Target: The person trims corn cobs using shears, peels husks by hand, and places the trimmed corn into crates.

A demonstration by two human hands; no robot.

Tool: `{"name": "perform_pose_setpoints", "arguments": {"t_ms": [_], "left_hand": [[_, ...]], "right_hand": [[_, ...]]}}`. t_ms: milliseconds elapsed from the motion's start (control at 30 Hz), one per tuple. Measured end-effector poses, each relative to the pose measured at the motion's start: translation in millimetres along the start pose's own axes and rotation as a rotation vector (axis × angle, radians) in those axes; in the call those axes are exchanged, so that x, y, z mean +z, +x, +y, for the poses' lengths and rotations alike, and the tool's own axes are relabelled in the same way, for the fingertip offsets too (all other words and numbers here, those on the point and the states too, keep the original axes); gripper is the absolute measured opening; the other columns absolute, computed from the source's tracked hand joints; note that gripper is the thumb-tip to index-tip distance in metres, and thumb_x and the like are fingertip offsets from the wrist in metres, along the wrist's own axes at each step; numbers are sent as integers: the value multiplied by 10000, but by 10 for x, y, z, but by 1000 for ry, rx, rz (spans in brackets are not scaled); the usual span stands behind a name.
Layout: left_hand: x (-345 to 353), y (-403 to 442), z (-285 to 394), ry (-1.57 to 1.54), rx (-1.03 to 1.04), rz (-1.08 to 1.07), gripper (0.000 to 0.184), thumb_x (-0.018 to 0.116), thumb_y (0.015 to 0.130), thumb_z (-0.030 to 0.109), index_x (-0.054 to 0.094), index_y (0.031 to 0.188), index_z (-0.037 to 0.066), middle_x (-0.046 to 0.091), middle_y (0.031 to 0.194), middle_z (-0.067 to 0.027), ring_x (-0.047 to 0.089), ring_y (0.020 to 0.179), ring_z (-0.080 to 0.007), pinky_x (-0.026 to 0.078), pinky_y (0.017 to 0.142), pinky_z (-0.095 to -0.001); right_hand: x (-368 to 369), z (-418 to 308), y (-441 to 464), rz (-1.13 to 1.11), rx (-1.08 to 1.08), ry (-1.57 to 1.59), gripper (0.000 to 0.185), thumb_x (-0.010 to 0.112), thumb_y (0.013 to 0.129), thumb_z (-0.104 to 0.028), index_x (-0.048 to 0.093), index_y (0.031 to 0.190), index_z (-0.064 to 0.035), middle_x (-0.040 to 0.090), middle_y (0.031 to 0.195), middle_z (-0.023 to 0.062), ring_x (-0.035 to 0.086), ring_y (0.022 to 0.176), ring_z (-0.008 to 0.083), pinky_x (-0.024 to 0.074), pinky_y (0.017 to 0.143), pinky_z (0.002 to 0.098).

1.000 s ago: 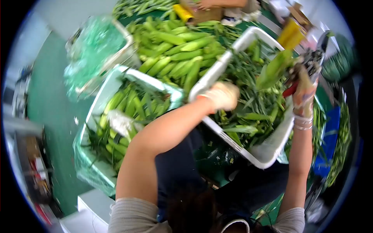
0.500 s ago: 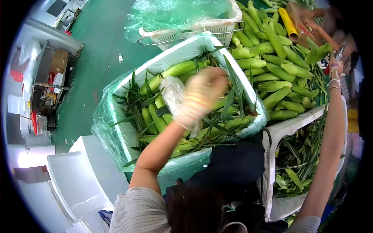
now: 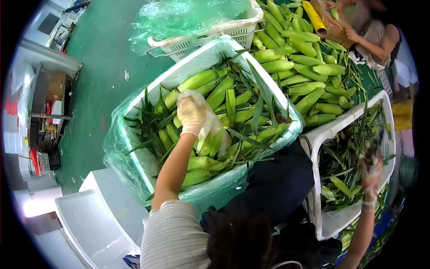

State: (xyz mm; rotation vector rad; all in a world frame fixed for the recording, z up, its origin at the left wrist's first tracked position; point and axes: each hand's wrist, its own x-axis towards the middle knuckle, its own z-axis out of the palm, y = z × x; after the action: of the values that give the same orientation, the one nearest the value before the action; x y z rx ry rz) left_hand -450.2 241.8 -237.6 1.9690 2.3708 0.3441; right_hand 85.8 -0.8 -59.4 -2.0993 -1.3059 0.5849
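My left hand (image 3: 191,115), in a pale glove, is closed on a clear plastic bag (image 3: 210,127) over the corn (image 3: 197,80) in the green-lined crate (image 3: 157,83). Part of the bag lies over pale green cobs. Over the white basket (image 3: 317,150) at the right, my gloved right hand (image 3: 371,172) is wrapped round a dark tool (image 3: 372,145), blurred by motion. Husks and long leaves (image 3: 340,166) fill that basket below the hand.
Unhusked cobs (image 3: 309,71) lie piled beyond the crates. Another person (image 3: 378,42) is by a cardboard box (image 3: 336,33) and a yellow roll (image 3: 314,17). A basket with green plastic (image 3: 188,18) stands at the back, white bins (image 3: 96,219) at lower left.
My left hand has moved left and taken hold of the plastic bag. My right hand has come down over the white basket; the cob seen by it before is gone from it.
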Motion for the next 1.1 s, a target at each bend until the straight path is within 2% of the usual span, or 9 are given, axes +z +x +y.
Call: {"name": "perform_pose_setpoints", "arguments": {"t_ms": [200, 267, 333, 400, 467, 533, 700, 800, 1100], "left_hand": [[191, 316, -67, -33, -123, -2, 488, 648, 748, 477, 648, 908, 16, 652, 924, -170, 626, 897, -307, 494, 804, -392], [847, 702, -175, 355, -141, -263, 426, 480, 877, 433, 682, 917, 60, 666, 1016, -163, 647, 929, -309, 506, 707, -432], [143, 613, 105, 184, -159, -400, 406, 439, 897, 366, 690, 1036, 79, 655, 1099, -171, 635, 1007, -329, 512, 758, -477], [771, 888, -587, -39, 134, -580, 412, 432, 885, 344, 694, 894, 27, 678, 948, -193, 666, 838, -311, 522, 673, -429], [120, 435, -669, -909, -317, -532, 299, 473, 889, 247, 571, 679, 58, 544, 537, -110, 505, 455, -223, 384, 453, -380], [-298, 33, -599, -1407, -439, -444, 291, 507, 873, 178, 465, 592, 114, 421, 483, -38, 387, 395, -185, 305, 412, -336], [-1453, -815, -208, -2082, -309, -465, 373, 580, 870, 208, 339, 588, 164, 203, 506, 51, 244, 409, -113, 223, 399, -281], [-1923, -981, 28, -2049, -271, -406, 414, 622, 869, 246, 315, 600, 171, 214, 497, 60, 223, 398, -100, 201, 392, -264], [-3160, -985, 70, -2063, 103, -349, 401, 547, 940, 314, 348, 634, 149, 216, 489, 67, 232, 366, -61, 199, 369, -231]], "right_hand": [[-277, 277, -833, 208, 77, 358, 394, 565, 892, -140, 471, 1245, 6, 580, 1051, 69, 565, 871, 166, 472, 727, 289], [-185, 154, -1082, 145, 196, 508, 346, 560, 903, -174, 489, 1195, -2, 571, 992, 76, 565, 820, 174, 480, 686, 283], [-163, 565, -1378, 194, 249, 590, 446, 612, 840, -200, 462, 1225, -31, 560, 959, 54, 556, 800, 161, 472, 655, 280], [-167, 643, -1749, 279, 246, 602, 462, 621, 787, -154, 473, 1210, -42, 548, 939, 43, 548, 777, 168, 476, 656, 299], [-183, 667, -2125, 376, 327, 680, 450, 591, 771, -74, 468, 1202, -36, 534, 912, 61, 552, 742, 190, 496, 486, 280], [-196, 891, -2405, 472, 434, 748, 423, 573, 775, -42, 461, 1183, -27, 526, 894, 81, 555, 699, 204, 477, 401, 272], [-182, 57, -2323, 282, 359, 640, 402, 598, 774, -31, 479, 1156, 0, 542, 912, 85, 563, 716, 194, 504, 505, 289], [-87, -450, -2141, 176, 306, 495, 491, 672, 690, -25, 497, 1149, -19, 583, 937, 43, 590, 837, 164, 500, 735, 281], [108, -1354, -1900, -46, 261, 537, 441, 634, 619, 40, 539, 1049, 8, 627, 866, 78, 605, 813, 186, 489, 722, 301]]}}
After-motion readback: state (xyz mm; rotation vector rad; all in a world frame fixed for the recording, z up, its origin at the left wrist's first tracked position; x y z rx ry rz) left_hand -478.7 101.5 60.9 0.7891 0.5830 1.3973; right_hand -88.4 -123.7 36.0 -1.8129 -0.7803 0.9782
